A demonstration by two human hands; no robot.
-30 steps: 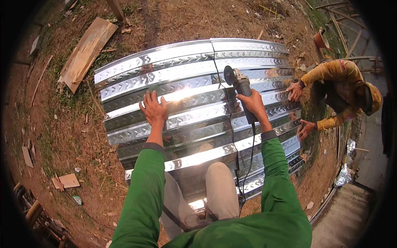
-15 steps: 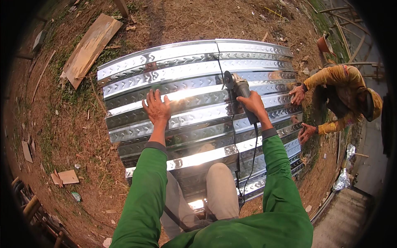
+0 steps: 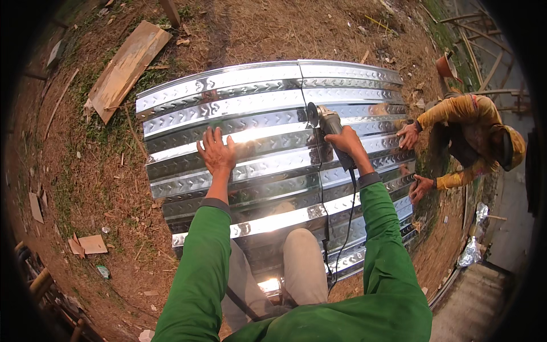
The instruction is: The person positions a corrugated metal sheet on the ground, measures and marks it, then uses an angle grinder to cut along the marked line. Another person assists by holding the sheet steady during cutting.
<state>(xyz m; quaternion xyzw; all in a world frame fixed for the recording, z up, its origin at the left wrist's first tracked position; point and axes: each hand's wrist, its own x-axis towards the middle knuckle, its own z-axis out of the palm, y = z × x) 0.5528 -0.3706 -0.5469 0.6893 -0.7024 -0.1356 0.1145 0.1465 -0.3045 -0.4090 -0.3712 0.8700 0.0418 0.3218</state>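
Shiny ribbed metal decking [image 3: 268, 185] lies on the ground beneath me, with a dark seam running across its ribs right of the middle. My left hand [image 3: 217, 155] rests on the decking left of that seam, fingers spread. Wrapped round the body of a grey angle grinder [image 3: 336, 137] is my right hand [image 3: 346, 142]. The grinder's dark disc [image 3: 312, 114] is at the seam; whether it touches the metal, I cannot tell. A black cord [image 3: 348, 228] trails from the tool toward my knees.
On the right a person in yellow [image 3: 476, 117] crouches with both hands at the decking's edge. A wooden board [image 3: 128, 71] lies at the upper left. Broken board pieces [image 3: 91, 245] are at the lower left, crumpled foil [image 3: 470, 251] at the right. An orange bucket [image 3: 446, 65] stands upper right.
The grinder and its disc have shifted slightly down along the seam, toward me. My left hand stays at about the same spot on the decking.
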